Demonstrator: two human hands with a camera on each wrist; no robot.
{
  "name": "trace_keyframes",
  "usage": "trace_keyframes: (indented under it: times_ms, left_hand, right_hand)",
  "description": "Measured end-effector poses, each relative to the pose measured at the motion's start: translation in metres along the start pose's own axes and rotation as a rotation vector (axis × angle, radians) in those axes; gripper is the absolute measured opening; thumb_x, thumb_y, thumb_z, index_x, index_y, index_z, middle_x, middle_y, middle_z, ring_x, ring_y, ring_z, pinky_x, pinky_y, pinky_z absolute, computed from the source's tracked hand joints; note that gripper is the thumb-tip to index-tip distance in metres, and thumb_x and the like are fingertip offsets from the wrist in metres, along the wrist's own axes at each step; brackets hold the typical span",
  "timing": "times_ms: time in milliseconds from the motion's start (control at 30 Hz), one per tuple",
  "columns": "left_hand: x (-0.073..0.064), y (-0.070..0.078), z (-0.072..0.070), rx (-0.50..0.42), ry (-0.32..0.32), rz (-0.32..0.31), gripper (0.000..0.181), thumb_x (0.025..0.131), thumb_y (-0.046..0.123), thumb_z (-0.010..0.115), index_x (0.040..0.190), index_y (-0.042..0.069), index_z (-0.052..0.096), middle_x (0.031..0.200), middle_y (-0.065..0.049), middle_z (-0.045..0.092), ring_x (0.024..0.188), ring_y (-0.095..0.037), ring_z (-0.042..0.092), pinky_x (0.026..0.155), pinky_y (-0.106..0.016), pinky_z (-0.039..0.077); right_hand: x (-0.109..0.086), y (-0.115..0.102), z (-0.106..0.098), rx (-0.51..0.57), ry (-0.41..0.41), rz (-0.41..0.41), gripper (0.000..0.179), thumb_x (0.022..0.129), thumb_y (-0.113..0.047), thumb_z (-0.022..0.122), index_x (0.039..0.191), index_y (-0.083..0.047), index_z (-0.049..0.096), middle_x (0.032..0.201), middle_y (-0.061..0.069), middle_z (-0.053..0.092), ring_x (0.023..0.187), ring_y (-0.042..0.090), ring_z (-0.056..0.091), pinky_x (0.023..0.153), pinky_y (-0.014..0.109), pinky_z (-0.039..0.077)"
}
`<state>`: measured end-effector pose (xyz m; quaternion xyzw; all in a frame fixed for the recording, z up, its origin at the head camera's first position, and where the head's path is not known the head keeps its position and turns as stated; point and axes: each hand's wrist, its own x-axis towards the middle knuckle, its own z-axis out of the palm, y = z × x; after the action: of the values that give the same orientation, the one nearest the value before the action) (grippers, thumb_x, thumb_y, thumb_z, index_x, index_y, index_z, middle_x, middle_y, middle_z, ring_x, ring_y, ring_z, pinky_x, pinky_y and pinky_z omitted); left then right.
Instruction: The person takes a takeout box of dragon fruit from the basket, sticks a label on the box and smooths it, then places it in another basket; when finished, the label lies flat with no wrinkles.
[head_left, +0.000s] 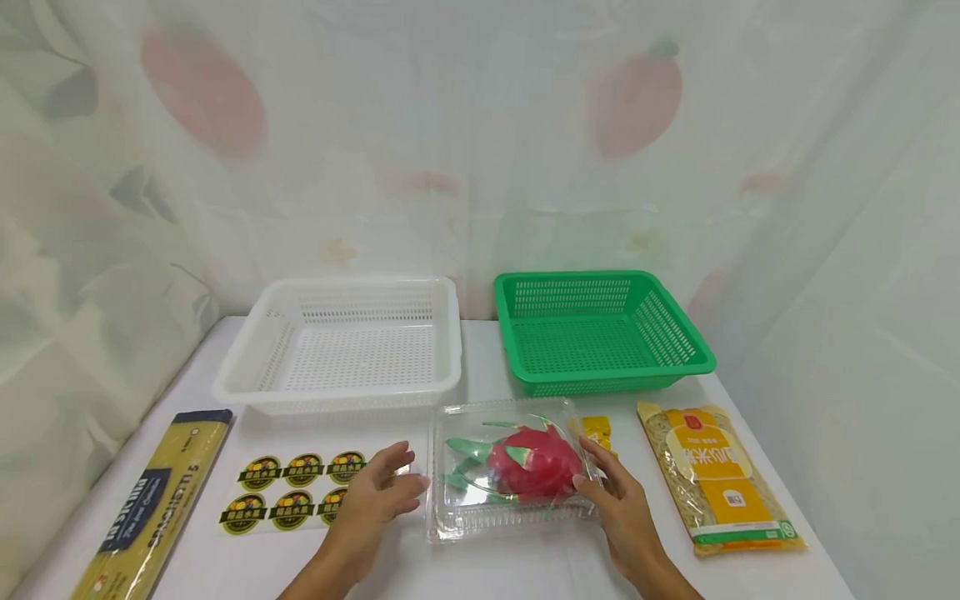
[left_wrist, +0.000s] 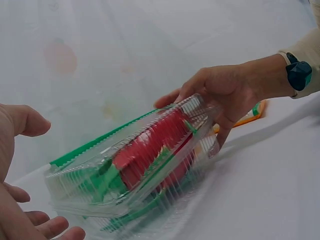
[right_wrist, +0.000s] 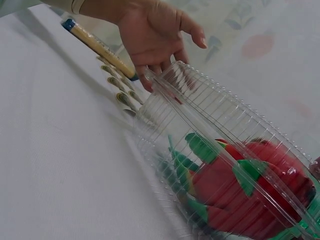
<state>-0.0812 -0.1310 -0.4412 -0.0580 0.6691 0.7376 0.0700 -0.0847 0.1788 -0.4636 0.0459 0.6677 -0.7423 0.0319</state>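
Note:
A clear plastic clamshell container (head_left: 468, 508) with its lid down lies in front of me, holding a red dragon fruit (head_left: 536, 462) with green leaf tips. My right hand (head_left: 626, 508) grips its right end, fingers at the far corner and thumb nearer me; the left wrist view shows this right hand (left_wrist: 225, 90) around the container's end. At the opposite end, my left hand (head_left: 371, 504) is spread with its fingertips close to the container's left edge, holding nothing. The right wrist view shows this left hand (right_wrist: 155, 37) with the palm facing the container (right_wrist: 200, 115).
A white basket (head_left: 337, 398) and a green basket (head_left: 600, 382) stand at the back. Round fruit stickers (head_left: 291, 508) lie on a sheet at left, beside a spaghetti pack (head_left: 153, 508). To the right are a yellow noodle bag (head_left: 720, 475) and a small yellow packet (head_left: 597, 429).

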Motion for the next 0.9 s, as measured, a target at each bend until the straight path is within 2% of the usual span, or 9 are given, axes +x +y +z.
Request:
trace_keyframes:
  times_ms: [167, 300, 500, 667, 900]
  left_hand:
    - [-0.002, 0.006, -0.007, -0.008, -0.002, 0.013, 0.067, 0.087, 0.009, 0.068, 0.144, -0.001, 0.035, 0.141, -0.021, 0.039, 0.109, -0.029, 0.055, 0.088, -0.044, 0.048]
    - [-0.003, 0.009, -0.011, -0.026, -0.005, 0.031, 0.064, 0.088, 0.007, 0.067, 0.143, 0.000, 0.035, 0.140, -0.021, 0.040, 0.113, -0.033, 0.052, 0.089, -0.045, 0.047]
    - [-0.003, 0.012, -0.018, -0.031, 0.001, 0.072, 0.063, 0.086, 0.004, 0.069, 0.140, 0.002, 0.039, 0.137, -0.019, 0.042, 0.112, -0.031, 0.052, 0.086, -0.037, 0.049]
    - [-0.005, 0.015, -0.023, -0.038, 0.023, 0.094, 0.060, 0.084, 0.002, 0.070, 0.137, 0.003, 0.042, 0.133, -0.019, 0.046, 0.110, -0.027, 0.055, 0.084, -0.034, 0.050]
    - [-0.005, 0.017, -0.035, -0.013, 0.062, 0.111, 0.060, 0.085, 0.003, 0.070, 0.137, 0.004, 0.041, 0.133, -0.017, 0.047, 0.110, -0.025, 0.055, 0.084, -0.037, 0.051]
  right_hand:
    - [0.000, -0.001, 0.000, -0.010, -0.009, -0.003, 0.058, 0.091, -0.012, 0.066, 0.144, -0.012, 0.044, 0.151, 0.009, 0.026, 0.129, 0.033, 0.037, 0.092, 0.036, 0.046]
    - [0.000, -0.001, -0.001, -0.014, -0.008, 0.000, 0.058, 0.091, -0.012, 0.066, 0.144, -0.013, 0.044, 0.152, 0.008, 0.026, 0.129, 0.033, 0.037, 0.093, 0.038, 0.046]
    - [0.000, 0.000, 0.000, -0.014, 0.000, -0.001, 0.058, 0.090, -0.012, 0.066, 0.144, -0.014, 0.045, 0.152, 0.008, 0.026, 0.129, 0.034, 0.038, 0.092, 0.037, 0.047]
    - [-0.001, 0.001, 0.000, -0.024, 0.004, 0.006, 0.058, 0.091, -0.013, 0.067, 0.144, -0.014, 0.045, 0.151, 0.009, 0.027, 0.129, 0.034, 0.038, 0.092, 0.037, 0.047]
    - [0.000, 0.000, 0.001, -0.027, 0.009, 0.011, 0.059, 0.090, -0.013, 0.068, 0.145, -0.014, 0.044, 0.151, 0.008, 0.028, 0.128, 0.033, 0.038, 0.091, 0.033, 0.047]
